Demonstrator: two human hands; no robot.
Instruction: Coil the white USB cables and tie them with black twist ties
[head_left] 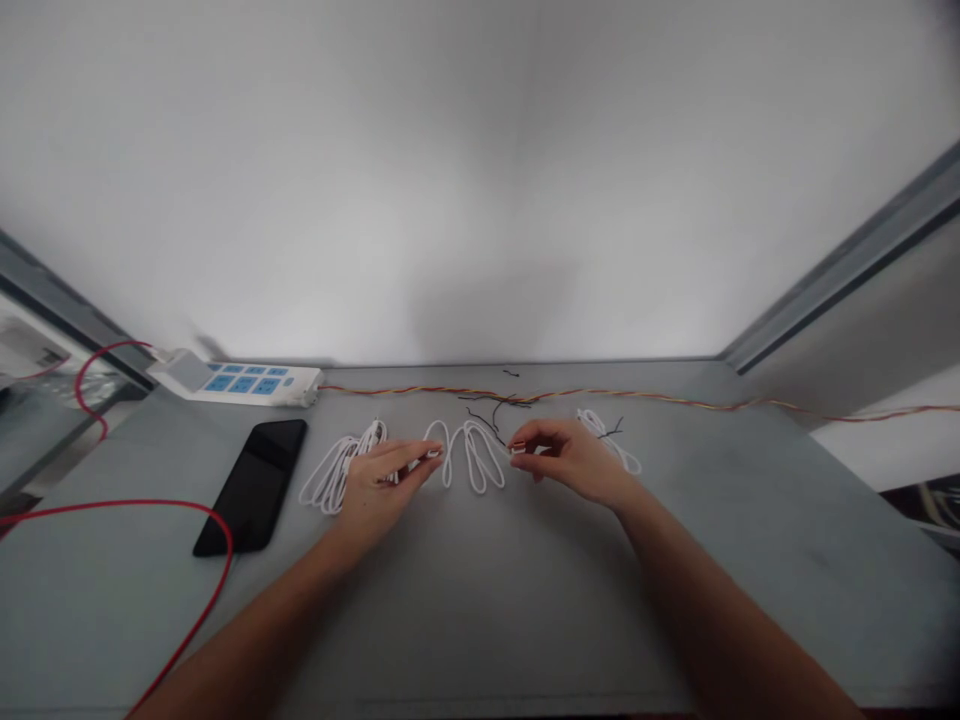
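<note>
A white charging cable [480, 470] lies in loose loops on the grey table between my two hands. My left hand [386, 482] pinches one end of it between thumb and fingers. The other end, a plug with a metal tip, is gripped by my right hand [566, 455]. Partly behind my left hand rests a bundle of white cables [328, 485]. Beyond my right hand is another coiled white cable [626, 460], partly hidden by that hand. Several short black twist ties [495, 412] are scattered just past the loops.
A black phone [255, 485] lies at the left, with a red cable [221, 525] crossing its lower corner. Behind it sits a white power strip [300, 385] with blue sockets and an adapter plugged in. A twisted red-yellow wire [660, 399] runs along the white back wall [480, 200].
</note>
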